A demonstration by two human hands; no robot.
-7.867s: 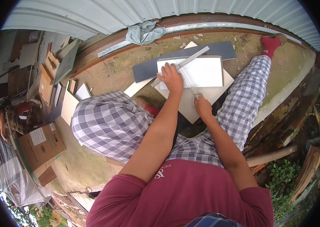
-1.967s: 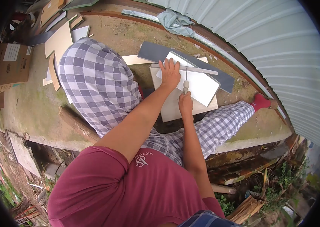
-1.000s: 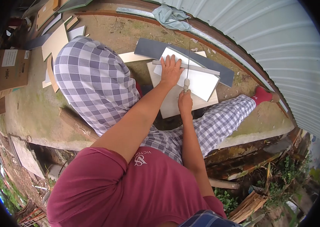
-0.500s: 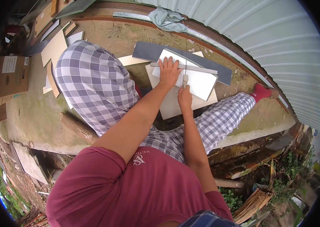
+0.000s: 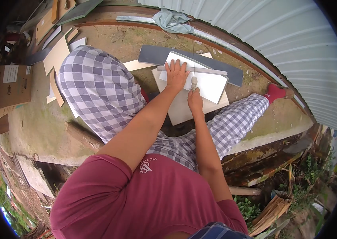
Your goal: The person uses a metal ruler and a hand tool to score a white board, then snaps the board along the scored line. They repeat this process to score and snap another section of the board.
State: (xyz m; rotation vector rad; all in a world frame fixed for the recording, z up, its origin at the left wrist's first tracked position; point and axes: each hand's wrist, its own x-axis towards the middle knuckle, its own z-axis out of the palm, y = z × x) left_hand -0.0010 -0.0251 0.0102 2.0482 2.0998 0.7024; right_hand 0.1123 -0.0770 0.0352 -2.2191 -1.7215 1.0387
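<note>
A white tile [image 5: 210,85] lies on a larger cream tile [image 5: 184,109] and a dark grey tile [image 5: 152,54] on the ground in front of me. My left hand [image 5: 176,74] presses flat on a metal straightedge [image 5: 208,71] laid across the white tile. My right hand [image 5: 195,100] grips a thin scribing tool [image 5: 194,81] by its pale handle, its shaft running up across the straightedge. My legs in checked trousers lie either side of the tiles.
A corrugated metal wall [image 5: 280,36] runs behind, with a grey-blue rag [image 5: 172,20] at its base. Tile offcuts [image 5: 59,51] and a cardboard box [image 5: 9,85] lie at left. The concrete slab ends in a drop with plants [image 5: 292,191] at right.
Since eight seconds ago the straightedge has been turned from diagonal to across the tile. In the last second both hands hold their places; only the view has shifted slightly.
</note>
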